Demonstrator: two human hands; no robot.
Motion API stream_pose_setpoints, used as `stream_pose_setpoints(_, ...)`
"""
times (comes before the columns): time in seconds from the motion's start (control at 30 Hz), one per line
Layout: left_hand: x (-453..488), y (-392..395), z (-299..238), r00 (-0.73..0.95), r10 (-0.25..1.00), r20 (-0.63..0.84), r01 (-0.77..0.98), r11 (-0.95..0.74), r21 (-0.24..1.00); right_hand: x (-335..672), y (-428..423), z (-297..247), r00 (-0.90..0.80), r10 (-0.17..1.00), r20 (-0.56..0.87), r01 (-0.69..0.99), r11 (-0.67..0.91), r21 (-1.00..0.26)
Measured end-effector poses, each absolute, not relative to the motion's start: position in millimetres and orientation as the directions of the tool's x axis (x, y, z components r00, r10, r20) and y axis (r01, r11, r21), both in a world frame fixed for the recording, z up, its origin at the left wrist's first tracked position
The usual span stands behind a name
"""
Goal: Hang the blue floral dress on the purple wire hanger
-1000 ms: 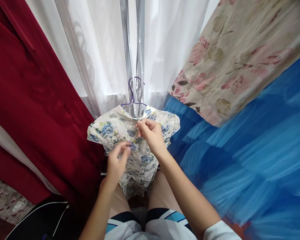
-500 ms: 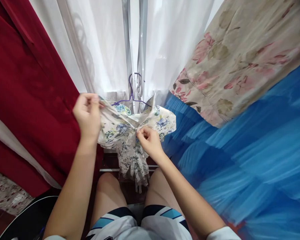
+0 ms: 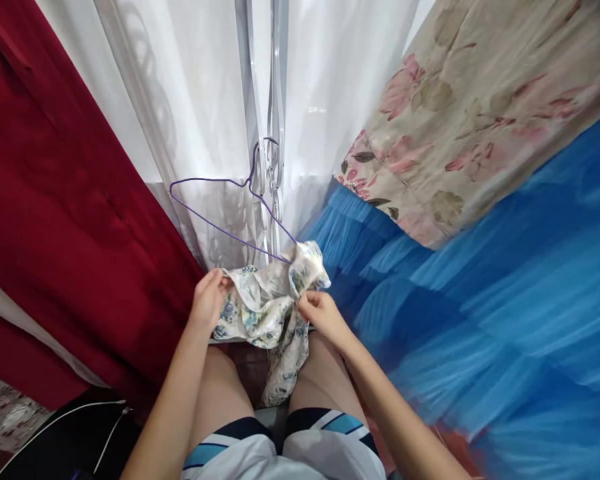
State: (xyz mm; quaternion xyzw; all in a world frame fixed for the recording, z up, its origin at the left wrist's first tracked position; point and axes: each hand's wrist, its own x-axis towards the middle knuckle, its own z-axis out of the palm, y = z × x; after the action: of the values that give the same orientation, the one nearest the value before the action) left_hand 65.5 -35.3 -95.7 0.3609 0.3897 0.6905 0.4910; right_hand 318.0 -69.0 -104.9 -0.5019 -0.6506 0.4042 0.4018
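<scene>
A white garment with blue and green flowers (image 3: 265,320) hangs between my hands, its lower part falling between my knees. My left hand (image 3: 210,298) pinches its left edge. With closed fingers, my right hand (image 3: 325,315) grips it near the middle, below the right shoulder part. A thin purple hanger (image 3: 210,179) dangles by its hook at the centre, tilted down to the right. Its left arm is bare, while its right end goes into the garment and is hidden there.
White curtains (image 3: 200,87) and grey straps (image 3: 275,100) hang ahead. Red cloth (image 3: 80,200) is on the left, beige floral cloth (image 3: 430,133) and blue tulle (image 3: 480,320) on the right. A black zippered item (image 3: 75,440) lies low left.
The garment's left side has come off the hanger, which now tilts down to the right. My left hand has moved down and right, my right hand slightly down and right.
</scene>
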Motion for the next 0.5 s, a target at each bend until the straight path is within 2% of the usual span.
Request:
stream_pose_setpoints(0.1, 108.1, -65.4, -78.2, -0.012, 0.979, 0.206, -0.458, -0.188, 0.869, 326.4, -81.7, -115.0, -0.29, 0.953, 0.092, 0.397, 0.207, -0.894)
stream_pose_setpoints(0.17, 131.4, -85.8, -64.6, 0.106, 0.95, 0.293, -0.327, -0.245, 0.913, 325.7, -95.0, -108.7, -0.439, 0.895, 0.083, 0.396, 0.275, -0.876)
stream_pose_setpoints(0.23, 148.0, -101.5, -53.9, 0.199, 0.909, 0.366, -0.148, -0.341, 0.928, 319.6, -107.5, -97.9, -0.6, 0.798, 0.06, 0.299, 0.293, -0.908)
stream_pose_setpoints(0.27, 153.3, -106.5, -50.0, 0.228, 0.888, 0.4, -0.075, -0.394, 0.916, 315.3, -112.5, -92.6, -0.629, 0.775, 0.065, 0.225, 0.261, -0.939)
stream_pose_setpoints(0.33, 157.8, -110.8, -45.5, 0.248, 0.852, 0.462, 0.018, -0.48, 0.877, 307.0, -119.4, -84.4, -0.577, 0.812, 0.089, 0.078, 0.163, -0.983)
stream_pose_setpoints(0.4, 156.6, -110.4, -46.6, 0.293, 0.833, 0.47, 0.038, -0.501, 0.864, 303.7, -123.5, -78.0, -0.463, 0.882, 0.094, -0.023, 0.094, -0.995)
stream_pose_setpoints(0.5, 153.0, -112.5, -61.1, 0.493, 0.81, 0.316, -0.058, -0.332, 0.941, 315.4, -130.5, -64.1, -0.455, 0.888, 0.063, -0.048, 0.046, -0.998)
